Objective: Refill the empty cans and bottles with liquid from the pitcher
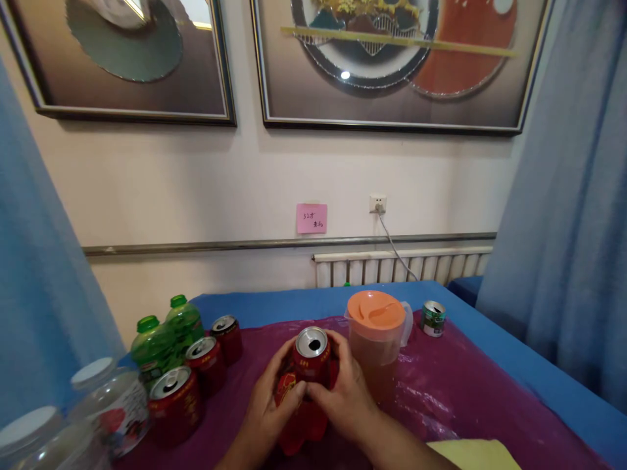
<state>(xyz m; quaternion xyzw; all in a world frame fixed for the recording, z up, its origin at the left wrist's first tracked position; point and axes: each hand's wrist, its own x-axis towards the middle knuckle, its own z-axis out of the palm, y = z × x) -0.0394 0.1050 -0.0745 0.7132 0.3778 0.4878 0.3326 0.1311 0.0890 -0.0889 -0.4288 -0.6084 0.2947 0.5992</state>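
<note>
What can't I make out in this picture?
In the head view:
Red object below the red can: partly hidden by the left hand and right hand.
Nearest jar: cut off at bottom edge.
Yellow sheet: cut off at bottom edge.
Pink note: writing too small to read surely.

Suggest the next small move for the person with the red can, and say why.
I would probably steady the red can upright before shifting it. The left hand and right hand cup it, its top is open, whether it holds liquid cannot be seen, and the lidded pitcher stands close beside the right hand.
</note>
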